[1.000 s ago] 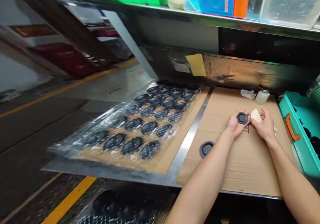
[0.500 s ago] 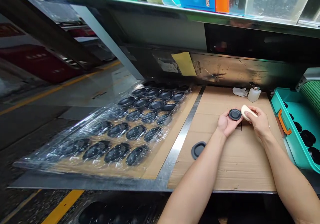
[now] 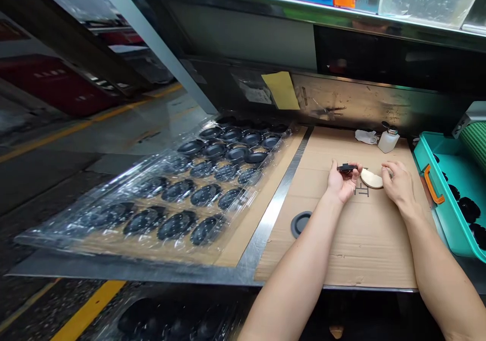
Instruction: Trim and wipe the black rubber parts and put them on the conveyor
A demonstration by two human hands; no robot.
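Observation:
My left hand (image 3: 341, 183) is closed on a black round plastic part (image 3: 347, 168), tilted so that it shows almost edge-on. A cream-coloured half-round pad (image 3: 371, 179) rests on the cardboard between my two hands. Beside its right edge is my right hand (image 3: 396, 180), fingers loosely bent and apart, not wrapped round the pad; whether the fingertips touch it is hard to make out. A dark grey ring-shaped disc (image 3: 300, 223) lies on the cardboard (image 3: 364, 250), partly hidden behind my left forearm.
To the left is a clear plastic blister tray (image 3: 212, 171) with rows of black round parts. A teal bin (image 3: 448, 219) with an orange handle holds black parts at right. A pump bottle (image 3: 388, 140) and crumpled tissue (image 3: 366, 137) stand behind; a shelf (image 3: 288, 4) overhangs.
The cream pad has gone from my right hand's grip down onto the cardboard. My left hand has turned the black part from face-up to nearly edge-on. The view has shifted slightly.

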